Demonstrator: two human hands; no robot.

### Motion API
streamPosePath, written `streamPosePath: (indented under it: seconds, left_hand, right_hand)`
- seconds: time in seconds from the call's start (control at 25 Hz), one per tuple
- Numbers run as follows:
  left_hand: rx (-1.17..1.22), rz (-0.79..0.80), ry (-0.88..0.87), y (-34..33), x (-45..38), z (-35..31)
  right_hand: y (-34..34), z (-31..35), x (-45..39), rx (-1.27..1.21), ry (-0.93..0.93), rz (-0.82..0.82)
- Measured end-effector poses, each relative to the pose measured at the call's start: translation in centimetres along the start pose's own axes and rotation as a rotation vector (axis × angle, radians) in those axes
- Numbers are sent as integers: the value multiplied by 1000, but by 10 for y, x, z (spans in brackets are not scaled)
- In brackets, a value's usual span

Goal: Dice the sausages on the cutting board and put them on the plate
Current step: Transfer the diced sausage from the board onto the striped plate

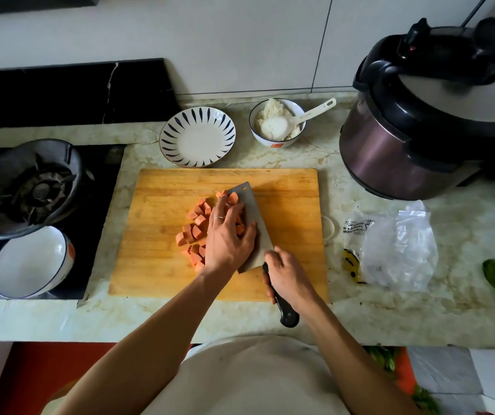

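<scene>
**Diced sausage gathered against the cleaver**

The sausage pieces [194,232] lie heaped mid-way across the wooden cutting board [288,205], already cut. The left hand [226,238], fingers spread flat, presses them toward the cleaver [250,223], whose broad blade leans in as a scoop. The right hand [285,275] is wrapped tight round the black handle. The striped plate [177,130] waits bare just behind the board, likely the next stop.
</scene>
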State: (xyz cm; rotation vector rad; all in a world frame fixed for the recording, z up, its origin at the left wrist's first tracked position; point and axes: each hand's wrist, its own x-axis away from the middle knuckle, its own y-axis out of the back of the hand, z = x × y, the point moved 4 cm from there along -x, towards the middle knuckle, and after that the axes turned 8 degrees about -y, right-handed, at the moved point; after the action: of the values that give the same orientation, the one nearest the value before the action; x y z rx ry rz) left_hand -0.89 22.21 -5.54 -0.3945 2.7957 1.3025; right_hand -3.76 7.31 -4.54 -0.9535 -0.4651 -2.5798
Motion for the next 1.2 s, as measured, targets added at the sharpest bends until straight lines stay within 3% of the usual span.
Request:
streamPosePath:
  seconds: [0.64, 0.92, 1.2]
  left_hand:
    - [24, -95, -43, 33, -35, 7]
    - [-9, -99, -43, 62, -131, 22]
    - [-151, 39, -72, 61, -218, 56]
  right_hand:
    - [-11, 41, -17, -23, 35, 30]
    - [-10, 130, -67, 49, 68, 33]
    - [-17, 190, -126, 25, -17, -9]
